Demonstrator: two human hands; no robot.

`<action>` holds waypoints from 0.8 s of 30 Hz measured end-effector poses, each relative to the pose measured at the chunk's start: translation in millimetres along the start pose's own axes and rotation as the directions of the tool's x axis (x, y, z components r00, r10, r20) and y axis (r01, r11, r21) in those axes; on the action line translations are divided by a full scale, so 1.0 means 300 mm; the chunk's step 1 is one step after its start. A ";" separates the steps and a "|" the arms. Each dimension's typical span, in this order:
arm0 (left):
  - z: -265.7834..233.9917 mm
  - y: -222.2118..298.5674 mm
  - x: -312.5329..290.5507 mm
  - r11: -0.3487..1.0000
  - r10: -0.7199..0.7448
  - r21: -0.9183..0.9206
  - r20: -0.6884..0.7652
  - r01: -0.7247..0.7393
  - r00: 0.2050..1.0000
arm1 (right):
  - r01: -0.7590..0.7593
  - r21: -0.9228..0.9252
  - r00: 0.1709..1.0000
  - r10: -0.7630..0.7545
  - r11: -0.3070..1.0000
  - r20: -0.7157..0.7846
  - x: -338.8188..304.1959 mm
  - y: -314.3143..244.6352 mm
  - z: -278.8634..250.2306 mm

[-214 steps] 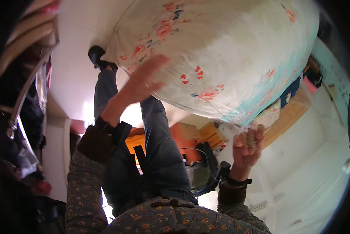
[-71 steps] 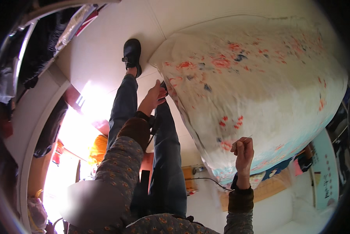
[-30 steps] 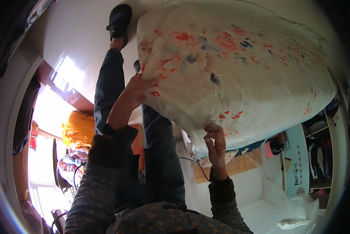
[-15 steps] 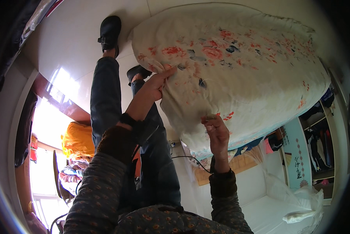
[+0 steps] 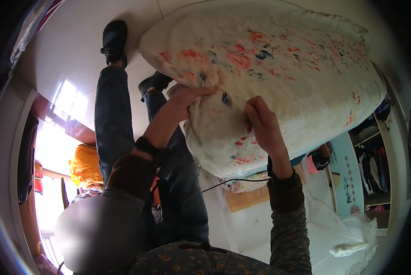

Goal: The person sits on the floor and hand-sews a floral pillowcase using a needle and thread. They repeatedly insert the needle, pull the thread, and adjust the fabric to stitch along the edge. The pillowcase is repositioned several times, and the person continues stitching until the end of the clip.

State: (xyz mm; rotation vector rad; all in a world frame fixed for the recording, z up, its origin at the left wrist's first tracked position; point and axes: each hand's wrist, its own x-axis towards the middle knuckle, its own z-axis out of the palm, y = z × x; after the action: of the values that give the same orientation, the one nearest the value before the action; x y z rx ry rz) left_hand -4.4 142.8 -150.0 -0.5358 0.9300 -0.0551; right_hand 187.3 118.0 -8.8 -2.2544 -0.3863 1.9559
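Note:
A thick cream quilt [image 5: 283, 105] with red and dark-blue flowers fills the upper middle and right. My left hand [image 5: 194, 96] pinches a bunched fold at its near left edge, thumb and fingers pressed together on the cloth. A fine white thread [image 5: 233, 95] curves over the quilt between the two hands. Just right of it, my right hand [image 5: 262, 121] is closed in a pinch, its fingers curled at the thread's end. Whether a needle sits in those fingertips is too small to tell. A dark band circles my left wrist.
Another person's leg is not seen; my outstretched jeans [image 5: 116, 119] and dark shoes [image 5: 115, 39] lie left of the quilt. A black cord [image 5: 233, 181] runs below it. An orange bag [image 5: 85, 165] stands left, clear plastic [image 5: 352, 238] and a wardrobe [image 5: 375, 169] right.
My right hand has moved away from my body, up over the quilt and closer to my left hand. My left hand keeps its hold on the fold. The whole view has shifted slightly.

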 end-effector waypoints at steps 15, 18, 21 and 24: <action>0.071 0.018 -0.063 0.947 0.286 0.178 -0.080 -0.269 0.955 | 0.055 -0.084 0.996 -0.049 0.995 0.080 -0.009 0.043 0.071; 0.073 0.022 -0.065 0.942 0.293 0.196 -0.077 -0.274 0.953 | 0.070 -0.079 0.996 -0.066 0.994 0.056 -0.004 0.054 0.076; 0.074 0.023 -0.064 0.927 0.326 0.212 -0.048 -0.310 0.944 | 0.049 -0.071 0.998 -0.046 0.996 0.045 0.009 0.062 0.074; 0.076 0.018 -0.068 0.918 0.345 0.226 -0.051 -0.326 0.937 | -0.037 -0.046 0.998 0.039 0.998 0.054 0.018 0.069 0.070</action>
State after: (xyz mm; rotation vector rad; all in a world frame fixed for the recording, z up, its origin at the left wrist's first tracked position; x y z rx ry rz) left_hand -0.1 162.4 -126.5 -0.1682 1.0793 0.1318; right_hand 169.5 98.1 -22.6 -2.2551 -0.4003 2.0513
